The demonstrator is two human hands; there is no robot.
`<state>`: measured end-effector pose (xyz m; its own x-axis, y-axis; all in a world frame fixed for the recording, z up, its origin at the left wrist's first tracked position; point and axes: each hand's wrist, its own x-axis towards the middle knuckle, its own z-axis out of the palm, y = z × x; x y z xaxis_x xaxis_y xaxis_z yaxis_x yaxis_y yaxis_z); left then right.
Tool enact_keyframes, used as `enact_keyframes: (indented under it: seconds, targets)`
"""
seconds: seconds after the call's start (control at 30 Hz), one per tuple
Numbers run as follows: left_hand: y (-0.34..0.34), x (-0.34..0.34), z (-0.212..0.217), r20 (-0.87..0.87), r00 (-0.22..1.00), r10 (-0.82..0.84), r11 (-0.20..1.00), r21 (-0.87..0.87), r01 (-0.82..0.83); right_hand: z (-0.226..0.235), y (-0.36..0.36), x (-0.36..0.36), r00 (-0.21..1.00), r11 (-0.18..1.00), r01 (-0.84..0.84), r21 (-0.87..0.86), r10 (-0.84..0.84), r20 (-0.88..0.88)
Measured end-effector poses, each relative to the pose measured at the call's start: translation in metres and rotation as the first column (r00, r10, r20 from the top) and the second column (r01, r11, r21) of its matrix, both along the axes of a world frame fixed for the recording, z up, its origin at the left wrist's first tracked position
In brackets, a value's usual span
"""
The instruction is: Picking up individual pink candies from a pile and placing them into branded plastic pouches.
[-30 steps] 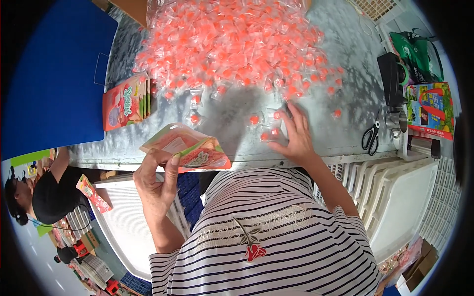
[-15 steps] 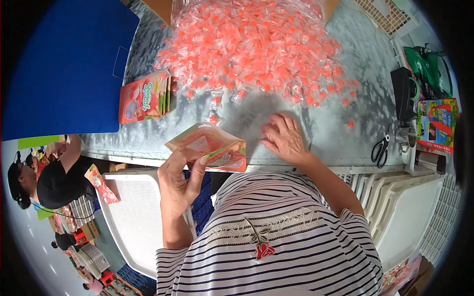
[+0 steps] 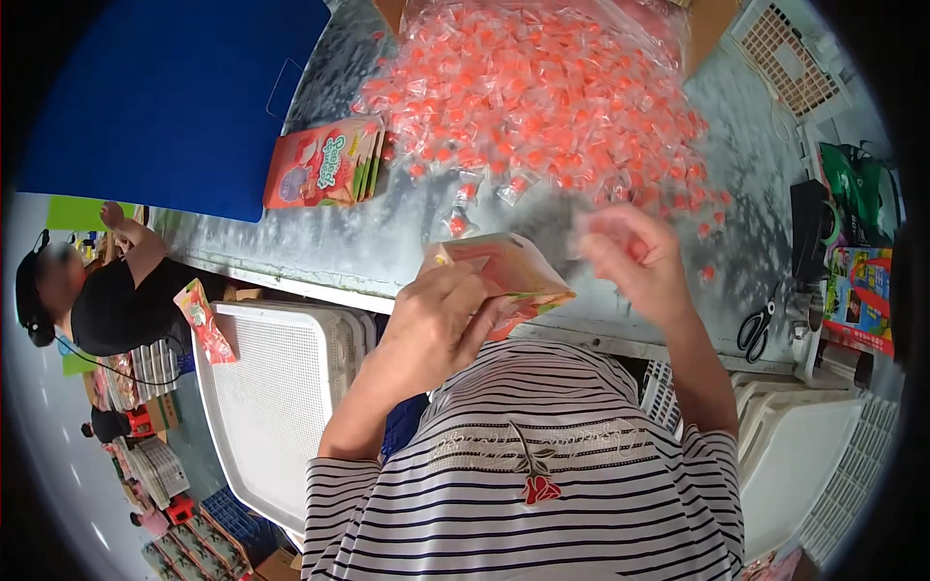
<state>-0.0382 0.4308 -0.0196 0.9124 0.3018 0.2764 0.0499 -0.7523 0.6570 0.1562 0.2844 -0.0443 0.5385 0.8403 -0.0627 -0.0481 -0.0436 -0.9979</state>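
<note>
My left hand (image 3: 431, 324) is closed on the side of a red and green printed pouch (image 3: 523, 266), held over the table's front edge with its mouth spread apart. To the right of the pouch, my right hand (image 3: 647, 266) hovers with curled fingers, partly smeared by motion. A bit of red shows between those fingers, apparently a wrapped candy. Beyond both hands spreads a big heap of clear-wrapped red candies (image 3: 542, 107). A couple of loose candies (image 3: 458, 225) lie just behind the pouch.
Matching pouches (image 3: 325, 165) lie stacked at the left, beside a blue panel (image 3: 165, 97). Black scissors (image 3: 757, 332) rest near the right front edge. White trays (image 3: 271, 387) stand below the table, with one pouch (image 3: 205, 321) on their rim. A co-worker (image 3: 116, 290) is at far left.
My right hand has come up off the tabletop and its fingers have curled in. My left hand has swung the pouch toward the right hand. The whole view has shifted slightly.
</note>
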Motion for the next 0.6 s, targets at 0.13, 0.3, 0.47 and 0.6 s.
enact_keyframes:
  seconds: [0.13,0.3,0.47,0.6]
  targets:
    - [-0.001,0.007,0.000,0.102,0.992,-0.070,0.996,0.060,0.065,0.028,0.030,-0.008,0.913,0.949,-0.314,0.033,0.292,0.284]
    - [-0.002,0.002,0.005,0.027,0.999,-0.034,0.999,0.018,0.034,0.036,0.053,-0.021,0.822,0.980,-0.137,-0.143,0.194,0.535]
    - [-0.004,0.006,0.003,0.108,0.994,-0.035,0.994,-0.100,0.046,0.031,0.071,-0.033,0.645,0.999,-0.048,0.011,0.023,0.764]
    - [-0.004,0.004,-0.003,0.100,0.994,-0.040,0.992,-0.119,0.052,0.030,0.067,-0.025,0.680,0.991,-0.108,-0.084,0.135,0.721]
